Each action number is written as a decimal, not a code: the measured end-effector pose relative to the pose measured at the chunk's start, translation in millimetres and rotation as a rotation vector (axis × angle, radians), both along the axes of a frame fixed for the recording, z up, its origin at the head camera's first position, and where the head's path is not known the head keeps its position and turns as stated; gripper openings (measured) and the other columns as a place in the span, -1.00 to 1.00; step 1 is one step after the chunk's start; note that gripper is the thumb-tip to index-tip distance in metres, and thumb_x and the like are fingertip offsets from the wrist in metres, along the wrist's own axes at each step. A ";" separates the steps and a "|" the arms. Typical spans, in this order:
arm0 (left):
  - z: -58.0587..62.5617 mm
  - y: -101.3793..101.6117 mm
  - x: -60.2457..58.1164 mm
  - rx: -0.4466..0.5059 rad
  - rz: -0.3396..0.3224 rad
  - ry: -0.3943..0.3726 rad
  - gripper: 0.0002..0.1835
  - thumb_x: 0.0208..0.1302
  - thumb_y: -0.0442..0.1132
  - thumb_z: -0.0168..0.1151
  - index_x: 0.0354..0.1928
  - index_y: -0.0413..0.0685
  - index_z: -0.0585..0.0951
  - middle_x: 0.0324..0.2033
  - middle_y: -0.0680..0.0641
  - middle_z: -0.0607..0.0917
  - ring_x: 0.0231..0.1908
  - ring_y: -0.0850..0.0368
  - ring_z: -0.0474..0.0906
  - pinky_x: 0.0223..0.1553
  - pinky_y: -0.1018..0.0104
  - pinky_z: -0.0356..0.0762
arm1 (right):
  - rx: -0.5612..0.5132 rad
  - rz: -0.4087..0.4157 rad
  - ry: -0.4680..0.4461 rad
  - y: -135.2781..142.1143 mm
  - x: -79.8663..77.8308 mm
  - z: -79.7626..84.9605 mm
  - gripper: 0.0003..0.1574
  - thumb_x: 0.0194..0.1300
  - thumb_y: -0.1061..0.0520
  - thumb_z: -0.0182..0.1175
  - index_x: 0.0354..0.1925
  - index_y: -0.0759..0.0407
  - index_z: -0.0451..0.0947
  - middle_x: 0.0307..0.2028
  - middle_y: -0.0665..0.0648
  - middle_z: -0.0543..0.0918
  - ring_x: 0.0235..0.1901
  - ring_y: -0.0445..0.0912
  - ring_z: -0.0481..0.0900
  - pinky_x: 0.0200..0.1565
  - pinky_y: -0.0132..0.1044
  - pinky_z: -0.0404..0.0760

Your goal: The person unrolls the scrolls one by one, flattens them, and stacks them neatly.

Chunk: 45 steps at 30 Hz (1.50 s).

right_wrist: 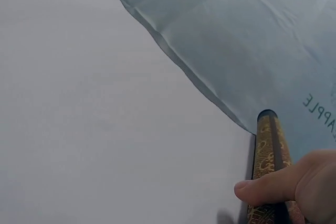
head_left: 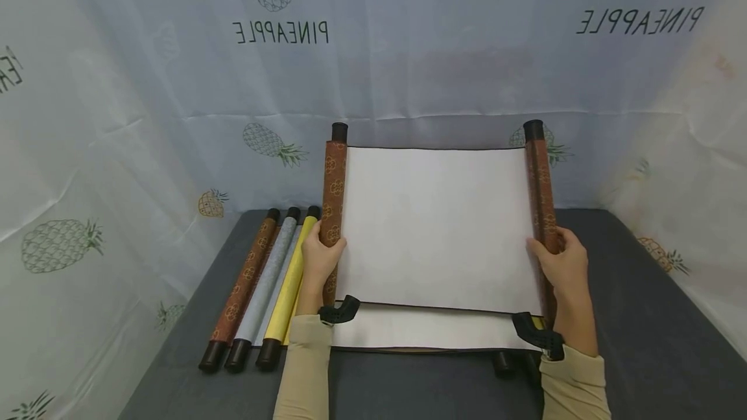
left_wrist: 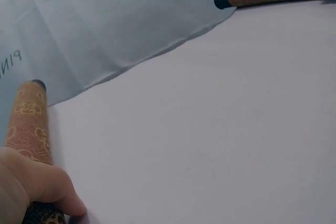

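Note:
A hanging scroll is held partly unrolled and tilted up, its plain white face showing between two brown patterned rolls with black end knobs. My left hand grips the left roll; the left wrist view shows the thumb bent across it at the paper's edge. On the other side my right hand grips the right roll, with its thumb laid over it in the right wrist view. Below the raised scroll, a second white sheet overlaps it in the head view.
Left on the dark grey table lie a brown scroll, a grey scroll and a yellow scroll, side by side. Black knobs show under the second sheet. A pineapple-printed curtain encloses the table.

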<state>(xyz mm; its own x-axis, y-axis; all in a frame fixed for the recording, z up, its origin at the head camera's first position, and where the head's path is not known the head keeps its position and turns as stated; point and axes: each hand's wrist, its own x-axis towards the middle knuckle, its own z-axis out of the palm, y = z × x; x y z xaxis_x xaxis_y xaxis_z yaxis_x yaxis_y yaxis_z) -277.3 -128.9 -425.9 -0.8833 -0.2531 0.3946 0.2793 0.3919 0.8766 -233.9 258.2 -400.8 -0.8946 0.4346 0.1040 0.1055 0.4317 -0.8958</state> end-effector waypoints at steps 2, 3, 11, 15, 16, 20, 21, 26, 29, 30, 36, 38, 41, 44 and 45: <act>-0.1 -0.5 -1.1 -0.011 0.010 0.005 -0.51 0.08 -0.43 0.20 0.12 -0.37 0.49 -0.19 -0.40 0.67 -0.33 -0.16 0.63 -0.38 0.32 0.53 | -0.005 0.002 -0.021 1.5 0.6 0.2 -0.13 0.38 0.10 0.07 0.47 0.38 -0.07 0.44 0.49 0.07 0.41 0.37 0.10 0.32 0.31 0.20; -0.2 -0.6 -1.8 -0.016 0.014 0.008 -0.52 0.08 -0.43 0.20 0.12 -0.37 0.50 -0.20 -0.39 0.68 -0.34 -0.15 0.62 -0.39 0.35 0.52 | -0.007 0.004 -0.032 2.1 0.8 0.5 -0.13 0.39 0.09 0.05 0.47 0.37 -0.08 0.45 0.48 0.05 0.42 0.37 0.09 0.33 0.31 0.20; 1.4 -0.2 -1.1 -0.019 0.012 0.004 -0.53 0.11 -0.38 0.27 0.11 -0.37 0.50 -0.17 -0.40 0.67 -0.27 -0.21 0.64 -0.31 0.14 0.61 | 0.008 0.002 -0.083 4.6 -1.0 5.0 -0.13 0.43 0.04 -0.04 0.48 0.39 -0.15 0.42 0.53 0.08 0.39 0.38 0.14 0.32 0.29 0.23; 2.2 0.4 -1.6 -0.032 0.003 0.000 -0.51 0.16 -0.35 0.28 0.14 -0.38 0.47 -0.15 -0.39 0.67 -0.22 -0.21 0.64 -0.25 0.08 0.62 | 0.011 0.000 -0.081 6.3 -2.8 4.1 -0.13 0.42 0.05 -0.05 0.47 0.40 -0.14 0.40 0.55 0.11 0.36 0.39 0.17 0.30 0.29 0.26; 2.4 0.5 -1.5 -0.034 0.000 -0.002 -0.50 0.17 -0.35 0.27 0.15 -0.39 0.46 -0.14 -0.39 0.67 -0.21 -0.21 0.64 -0.24 0.07 0.62 | 0.008 -0.002 -0.079 6.7 -3.1 3.5 -0.12 0.41 0.05 -0.04 0.48 0.40 -0.14 0.41 0.55 0.09 0.37 0.39 0.16 0.30 0.29 0.25; 4.2 1.4 0.1 -0.020 -0.017 -0.011 -0.51 0.19 -0.33 0.27 0.14 -0.40 0.45 -0.13 -0.40 0.66 -0.18 -0.23 0.64 -0.17 0.00 0.63 | 0.000 -0.012 -0.061 8.0 -2.4 0.0 -0.06 0.36 0.05 0.08 0.48 0.37 -0.12 0.43 0.51 0.08 0.39 0.38 0.14 0.31 0.30 0.25; 4.8 1.7 0.6 -0.012 -0.019 -0.025 -0.50 0.19 -0.31 0.29 0.15 -0.39 0.45 -0.11 -0.40 0.66 -0.16 -0.24 0.64 -0.15 -0.04 0.63 | -0.003 -0.013 -0.058 8.2 -2.4 -0.3 -0.03 0.34 0.04 0.12 0.48 0.37 -0.12 0.44 0.51 0.06 0.41 0.37 0.11 0.32 0.30 0.24; 6.5 1.0 2.0 0.005 -0.008 -0.163 -0.13 0.10 -0.09 0.42 0.35 -0.38 0.26 0.27 -0.40 0.43 0.26 -0.28 0.41 0.23 -0.14 0.42 | -0.016 -0.023 -0.053 8.4 -1.6 -1.1 0.12 0.23 0.00 0.27 0.49 0.34 -0.13 0.48 0.44 -0.01 0.46 0.34 0.01 0.36 0.28 0.18; 6.9 -1.9 2.5 0.013 -0.002 -0.227 0.08 -0.02 -0.01 0.50 0.43 -0.36 0.13 0.42 -0.38 0.23 0.42 -0.27 0.18 0.37 -0.15 0.26 | -0.039 -0.018 -0.064 9.3 -1.8 -1.5 0.16 0.21 -0.01 0.29 0.49 0.33 -0.15 0.49 0.43 -0.06 0.48 0.34 -0.05 0.38 0.27 0.15; 7.0 -3.1 2.9 0.019 -0.002 -0.238 0.12 -0.05 -0.01 0.52 0.44 -0.35 0.11 0.43 -0.37 0.20 0.44 -0.27 0.14 0.38 -0.15 0.24 | -0.044 -0.013 -0.068 9.5 -1.8 -1.5 0.17 0.20 -0.01 0.30 0.49 0.33 -0.16 0.50 0.43 -0.08 0.48 0.33 -0.06 0.38 0.27 0.14; 5.9 -7.0 3.3 0.041 -0.020 -0.267 0.18 -0.07 -0.03 0.54 0.46 -0.35 0.03 0.47 -0.37 0.09 0.48 -0.28 0.02 0.41 -0.15 0.19 | -0.035 -0.008 -0.064 11.3 -3.1 -0.2 0.13 0.21 0.04 0.30 0.48 0.36 -0.12 0.50 0.43 -0.08 0.49 0.33 -0.07 0.39 0.25 0.14; 5.9 -6.8 3.0 0.047 -0.024 -0.269 0.16 -0.05 -0.06 0.53 0.46 -0.35 0.03 0.47 -0.38 0.10 0.47 -0.28 0.03 0.40 -0.15 0.19 | -0.024 -0.011 -0.068 12.6 -3.6 -0.1 0.11 0.22 0.05 0.29 0.47 0.37 -0.11 0.49 0.44 -0.07 0.48 0.34 -0.06 0.38 0.26 0.15; 7.1 -6.4 3.1 0.054 -0.021 -0.267 0.13 -0.03 -0.09 0.52 0.46 -0.37 0.05 0.46 -0.39 0.12 0.46 -0.29 0.07 0.38 -0.15 0.23 | -0.015 -0.005 -0.076 14.9 -3.6 -0.7 0.11 0.23 0.04 0.28 0.48 0.37 -0.12 0.49 0.46 -0.08 0.48 0.35 -0.06 0.37 0.27 0.17; 8.8 -6.6 4.4 0.048 -0.021 -0.267 0.10 -0.01 -0.10 0.50 0.45 -0.36 0.05 0.45 -0.39 0.12 0.45 -0.30 0.08 0.38 -0.17 0.22 | -0.011 0.013 -0.075 17.7 -2.1 -1.7 0.12 0.25 0.01 0.27 0.48 0.37 -0.15 0.49 0.46 -0.11 0.48 0.36 -0.08 0.36 0.28 0.17; 9.1 -6.9 5.1 0.045 -0.025 -0.267 0.09 0.01 -0.09 0.48 0.45 -0.37 0.05 0.45 -0.39 0.12 0.45 -0.32 0.09 0.38 -0.19 0.22 | -0.011 0.019 -0.073 18.7 -1.3 -2.0 0.12 0.26 0.00 0.26 0.48 0.38 -0.16 0.50 0.46 -0.12 0.48 0.36 -0.09 0.36 0.28 0.16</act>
<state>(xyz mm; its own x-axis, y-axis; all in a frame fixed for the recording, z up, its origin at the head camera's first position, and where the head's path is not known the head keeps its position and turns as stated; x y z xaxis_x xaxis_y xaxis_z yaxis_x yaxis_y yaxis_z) -272.2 -135.8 -416.8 -0.9608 -0.2420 0.1355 0.0448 0.3466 0.9370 -235.2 276.8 -402.8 -0.9077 0.4184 0.0335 0.1626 0.4242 -0.8909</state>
